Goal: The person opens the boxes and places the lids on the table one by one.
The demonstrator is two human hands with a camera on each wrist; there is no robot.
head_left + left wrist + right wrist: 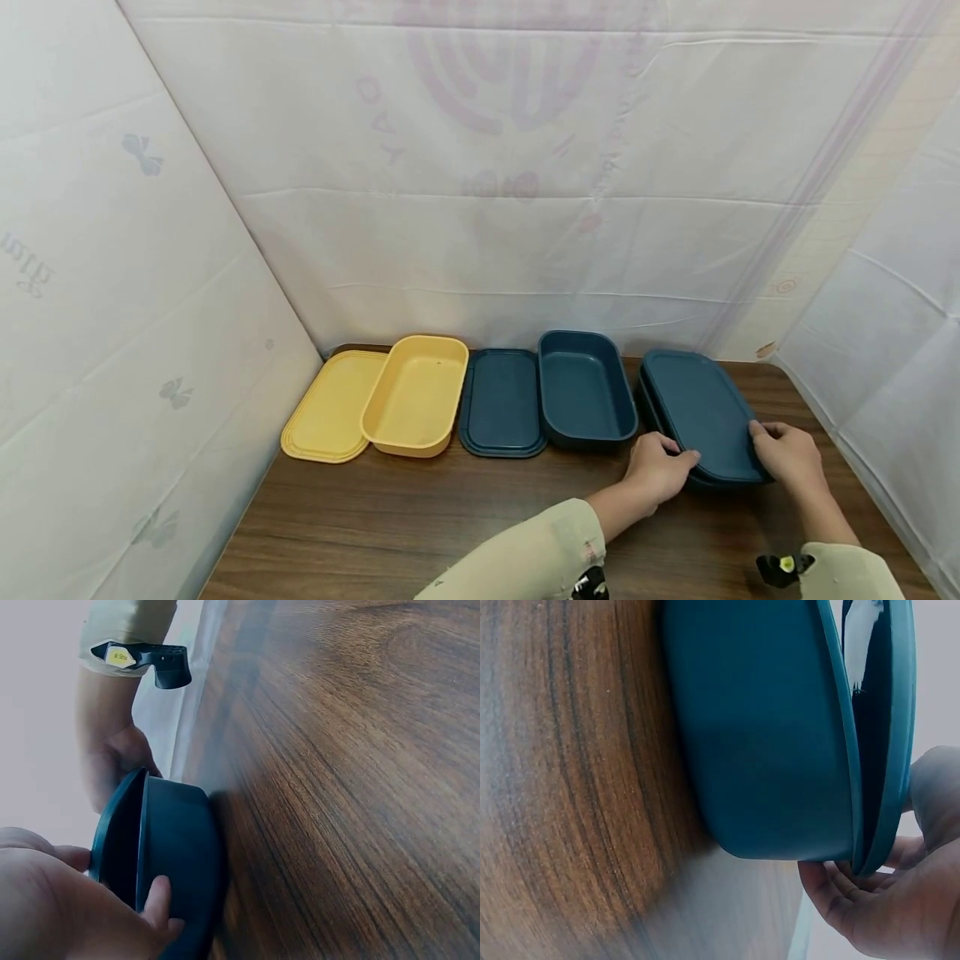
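while both hands (660,468) (787,454) grip lid (701,412) edge, box (757,735) beneath mostly hidden; fingertips obscured.

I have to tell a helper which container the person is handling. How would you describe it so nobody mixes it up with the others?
On the wooden table, a row of containers and lids runs along the back. Go to its right end: a dark blue box with lid, gripped at its near end by the left hand and right hand. It alone has a lid on top; the other blue box and the yellow box lie open.

backdrop sheet (480,167) | faint mirrored print | nothing legible
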